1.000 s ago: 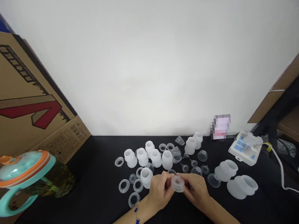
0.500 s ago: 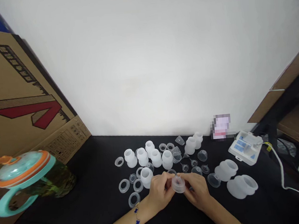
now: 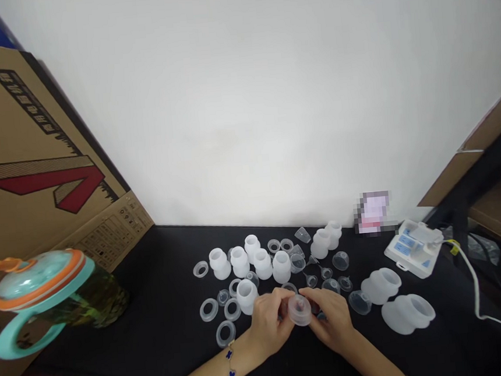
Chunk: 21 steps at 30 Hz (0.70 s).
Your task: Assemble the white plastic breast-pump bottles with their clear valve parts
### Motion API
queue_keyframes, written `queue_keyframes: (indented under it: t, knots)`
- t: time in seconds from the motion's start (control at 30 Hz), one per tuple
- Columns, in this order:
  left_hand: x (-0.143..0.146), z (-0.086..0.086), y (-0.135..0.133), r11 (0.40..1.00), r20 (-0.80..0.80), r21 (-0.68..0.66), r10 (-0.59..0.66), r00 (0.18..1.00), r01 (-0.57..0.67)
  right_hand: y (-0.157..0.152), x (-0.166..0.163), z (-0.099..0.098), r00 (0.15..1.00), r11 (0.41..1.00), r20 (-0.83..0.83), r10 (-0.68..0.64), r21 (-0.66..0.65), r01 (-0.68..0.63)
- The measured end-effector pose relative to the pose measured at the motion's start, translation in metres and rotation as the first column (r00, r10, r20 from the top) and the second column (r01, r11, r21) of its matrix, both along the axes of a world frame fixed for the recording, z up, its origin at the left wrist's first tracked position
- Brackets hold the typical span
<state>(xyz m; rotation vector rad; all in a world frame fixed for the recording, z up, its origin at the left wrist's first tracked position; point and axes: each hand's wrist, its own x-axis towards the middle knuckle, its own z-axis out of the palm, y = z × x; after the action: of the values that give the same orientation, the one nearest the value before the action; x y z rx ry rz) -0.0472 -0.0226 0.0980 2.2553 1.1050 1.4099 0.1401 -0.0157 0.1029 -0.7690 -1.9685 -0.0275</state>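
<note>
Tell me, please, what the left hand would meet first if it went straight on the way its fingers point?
The left hand points right, at the small clear cap it already pinches; directly beyond that is the right hand, though depth is hard to judge.

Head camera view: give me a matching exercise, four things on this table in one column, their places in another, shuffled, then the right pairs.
Things:
1. clear plastic piece
2. teal mug
3. white power strip
4. cardboard box

Places:
A. leaning at the far left, behind the mug
B. right side of the black table
C. between the left hand and right hand
D. left edge, with an orange-rimmed lid

Pairs: 1-C, 2-D, 3-B, 4-A
</note>
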Motion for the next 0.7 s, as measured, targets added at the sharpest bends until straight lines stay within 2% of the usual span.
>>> queue_keyframes:
  t: [0.33, 0.7]
  knots:
    - [0.0, 0.003, -0.001, 0.986, 0.02, -0.145, -0.077, 0.997, 0.079, -0.002, 0.001, 0.0, 0.998, 0.995, -0.013, 0.06, -0.076, -0.06]
    - [0.0, 0.012, -0.004, 0.972, -0.027, -0.217, -0.103, 0.994, 0.095, -0.001, -0.001, 0.006, 1.0, 0.98, -0.02, 0.015, -0.197, -0.019]
